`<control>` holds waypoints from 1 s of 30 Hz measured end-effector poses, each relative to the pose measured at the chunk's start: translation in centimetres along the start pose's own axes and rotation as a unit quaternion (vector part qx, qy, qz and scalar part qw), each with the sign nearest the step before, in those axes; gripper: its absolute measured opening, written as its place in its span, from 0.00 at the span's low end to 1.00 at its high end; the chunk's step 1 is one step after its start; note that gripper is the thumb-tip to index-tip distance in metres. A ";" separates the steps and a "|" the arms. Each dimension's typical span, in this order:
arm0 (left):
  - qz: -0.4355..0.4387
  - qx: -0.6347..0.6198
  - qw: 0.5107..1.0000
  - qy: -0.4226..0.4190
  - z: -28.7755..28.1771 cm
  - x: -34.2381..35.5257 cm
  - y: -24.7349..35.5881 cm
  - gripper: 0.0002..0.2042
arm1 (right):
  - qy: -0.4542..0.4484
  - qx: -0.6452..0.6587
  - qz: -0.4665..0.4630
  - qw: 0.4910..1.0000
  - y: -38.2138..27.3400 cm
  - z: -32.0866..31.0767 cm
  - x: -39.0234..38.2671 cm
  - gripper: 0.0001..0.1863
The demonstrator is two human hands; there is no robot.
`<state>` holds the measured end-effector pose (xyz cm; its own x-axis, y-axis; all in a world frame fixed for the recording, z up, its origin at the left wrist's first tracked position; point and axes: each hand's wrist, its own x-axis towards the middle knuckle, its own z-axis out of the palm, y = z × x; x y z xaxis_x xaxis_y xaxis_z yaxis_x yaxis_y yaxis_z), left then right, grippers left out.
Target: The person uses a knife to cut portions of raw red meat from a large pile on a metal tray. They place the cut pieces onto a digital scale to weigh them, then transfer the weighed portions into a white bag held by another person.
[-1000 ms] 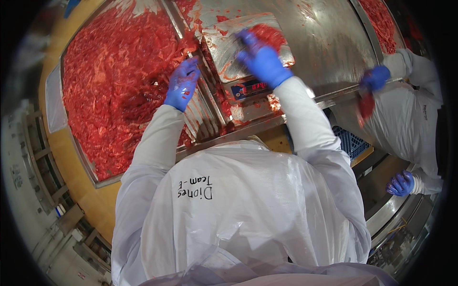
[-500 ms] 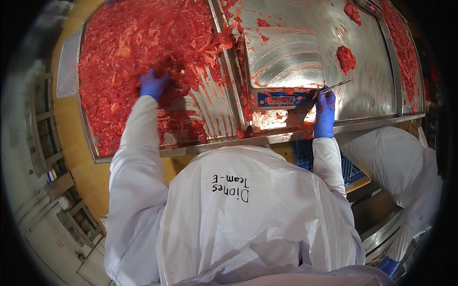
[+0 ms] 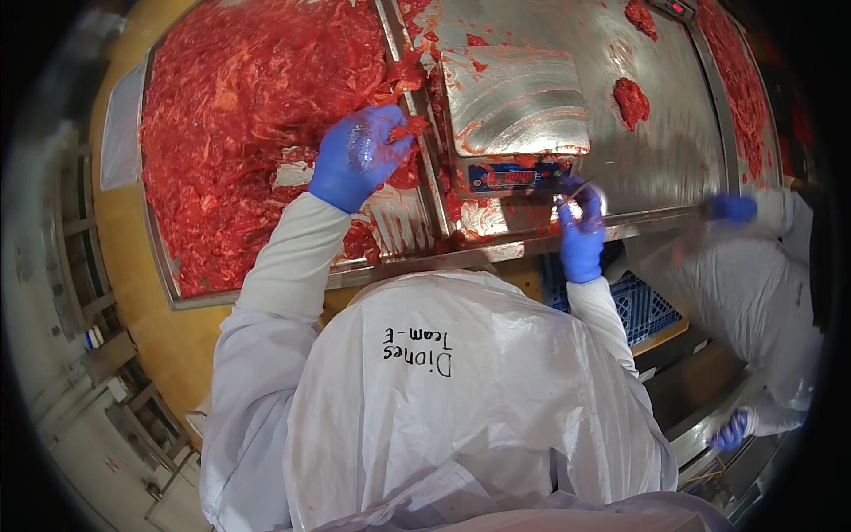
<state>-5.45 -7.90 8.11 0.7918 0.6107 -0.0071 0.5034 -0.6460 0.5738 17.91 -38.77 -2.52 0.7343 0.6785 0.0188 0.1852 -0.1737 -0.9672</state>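
Observation:
My left hand [image 3: 359, 155], in a blue glove, has its fingers curled on some red meat [image 3: 406, 131] beside the raised steel divider [image 3: 434, 191]. A wide tray [image 3: 152, 204] to its left is heaped with shredded red meat [image 3: 230, 97]. My right hand [image 3: 581, 226] grips a thin metal tool [image 3: 580, 188], perhaps a blade, just below the right end of the display [image 3: 514, 177] on a steel scale [image 3: 514, 97]. The scale's platform is smeared red. A lump of meat [image 3: 630, 103] lies on the steel surface to the right of the scale, another [image 3: 640, 18] farther back.
A co-worker in white [image 3: 727, 293] stands at the right, one gloved hand [image 3: 732, 207] at the table edge. Another meat tray [image 3: 731, 124] runs along the right. Blue crates [image 3: 651, 310] sit beneath the table, and a translucent sheet [image 3: 120, 133] lies at the left.
My left hand has risen and moved right from within the meat, now gripping some. My right hand left the scale platform and took hold of the thin tool. The meat on the platform is gone.

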 end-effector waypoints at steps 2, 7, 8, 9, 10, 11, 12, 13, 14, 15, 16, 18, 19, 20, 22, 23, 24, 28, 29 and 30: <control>0.026 -0.071 0.996 0.047 4.9 -0.8 -5.2 0.09 | -0.073 -0.052 0.023 0.996 1.6 0.7 -1.9 0.22; 0.010 -0.063 0.995 -0.083 8.3 0.5 -9.5 0.06 | -0.167 -0.288 -0.110 0.936 2.6 1.7 -3.1 0.24; -0.073 -0.044 0.976 -0.199 4.8 2.2 -5.2 0.13 | -0.160 -0.259 -0.055 0.951 2.0 1.7 -3.3 0.25; -0.051 -0.143 0.970 -0.190 3.1 2.9 -4.5 0.13 | -0.154 -0.224 -0.011 0.962 1.3 1.9 -2.8 0.25; -0.020 -0.211 0.963 -0.169 1.8 3.8 -3.2 0.14 | -0.146 -0.262 -0.048 0.953 2.4 1.7 -2.8 0.26; 0.012 -0.278 0.949 -0.151 0.4 4.8 -1.8 0.14 | -0.153 -0.252 -0.041 0.955 1.9 1.7 -2.6 0.26; 0.053 -0.316 0.939 -0.128 -0.5 5.7 1.0 0.15 | -0.158 -0.245 -0.031 0.956 1.0 1.6 -2.7 0.26; 0.095 -0.328 0.930 -0.133 -2.1 6.5 3.8 0.16 | -0.164 -0.234 -0.022 0.958 0.4 1.6 -2.8 0.26; 0.140 -0.340 0.919 -0.140 -3.4 7.4 6.6 0.17 | -0.156 -0.264 -0.031 0.951 0.5 1.5 -2.9 0.26; 0.179 -0.349 0.909 -0.141 -3.9 7.7 8.4 0.18 | -0.154 -0.290 -0.045 0.943 0.7 1.6 -2.8 0.25; 0.133 -0.382 0.898 -0.175 -2.8 8.4 9.6 0.19 | -0.151 -0.318 -0.058 0.934 0.9 1.7 -2.8 0.25; 0.041 -0.445 0.861 -0.244 -0.2 10.3 10.9 0.21 | -0.154 -0.312 -0.054 0.936 0.7 1.6 -2.6 0.25; 0.084 -0.308 0.923 -0.213 0.3 10.5 10.6 0.22 | -0.155 -0.308 -0.051 0.937 0.5 1.6 -2.6 0.25; 0.123 -0.165 0.962 -0.177 1.1 10.5 10.0 0.24 | -0.159 -0.272 -0.023 0.949 0.3 1.4 -2.7 0.25; 0.184 -0.095 0.978 -0.018 3.9 9.9 5.1 0.23 | -0.165 -0.195 0.034 0.966 -0.4 1.0 -2.8 0.24; 0.120 -0.190 0.974 0.031 3.8 9.4 3.2 0.22 | -0.138 -0.126 0.051 0.981 -0.1 0.7 -3.4 0.23; 0.007 -0.244 0.970 0.010 2.9 9.5 1.4 0.23 | -0.110 -0.056 0.066 0.990 0.4 0.5 -4.3 0.22; -0.206 -0.288 0.933 -0.064 4.3 5.0 -12.4 0.20 | 0.008 0.105 0.149 0.983 2.9 -1.1 -4.1 0.20; -0.140 -0.193 0.971 -0.011 4.6 5.1 -11.8 0.19 | 0.045 0.125 0.160 0.978 2.4 -1.9 -2.6 0.20; -0.069 -0.095 0.992 0.042 4.6 5.2 -10.4 0.18 | 0.056 0.148 0.148 0.976 0.9 -2.3 -0.8 0.20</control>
<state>-5.00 -0.13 -1.66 0.6844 0.7283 -0.0326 0.5241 -0.4604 0.7165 18.97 -41.08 -2.81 0.7966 0.5450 -0.2616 -0.2308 -0.1258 -0.9648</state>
